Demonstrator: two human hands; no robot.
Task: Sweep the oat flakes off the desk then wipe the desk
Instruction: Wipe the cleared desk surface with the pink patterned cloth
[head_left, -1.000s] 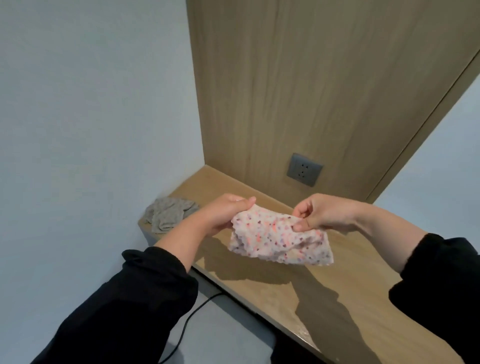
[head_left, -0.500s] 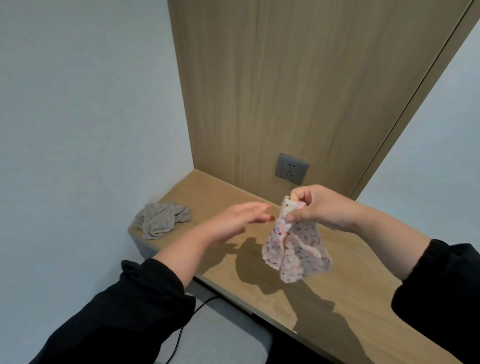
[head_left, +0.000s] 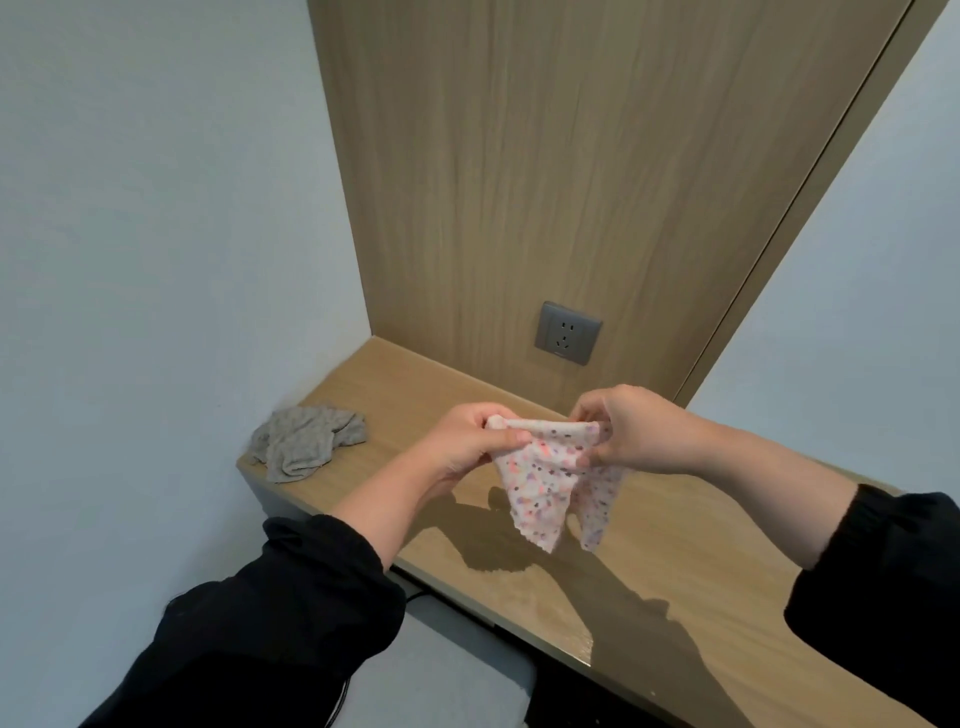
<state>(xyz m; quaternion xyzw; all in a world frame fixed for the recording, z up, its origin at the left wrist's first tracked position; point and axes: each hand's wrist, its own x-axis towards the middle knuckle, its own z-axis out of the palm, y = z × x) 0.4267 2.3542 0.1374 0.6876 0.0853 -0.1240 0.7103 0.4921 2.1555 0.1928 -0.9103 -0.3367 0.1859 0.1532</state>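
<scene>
Pale blue-grey wall (head_left: 156, 260) at far left, plain. Grey cloth (head_left: 306, 441), crumpled, lying on the left end of the wood-grain counter (head_left: 675, 597), close against that wall and well apart from both hands. Black left sleeve (head_left: 270, 623), ending partway up the forearm. Grey padded seat (head_left: 467, 670) low down, partly tucked under the counter's front edge. Left hand (head_left: 467, 441), raised above the counter, thumb and curled fingers pinching the upper left corner of the speckled cloth (head_left: 540, 483). Speckled cloth: white ground with pink, purple and dark flecks, top edge drawn short between the two hands, remainder hanging in two loose folds toward the counter; contact between lower tips and surface not discernible. Dark shadow of hands and cloth on the counter just below. Wood-grain panel (head_left: 571, 182), upright behind the counter, same tone as the top. Grey wall socket (head_left: 568, 333), set low in that panel, above and behind the hands. Right hand (head_left: 628, 431), near the left hand but not touching it, fingers and thumb clamped on the cloth's upper right corner. Black right sleeve (head_left: 883, 587), likewise ending partway up the forearm. Second pale wall (head_left: 857, 312) at far right, beyond the panel's edge.
</scene>
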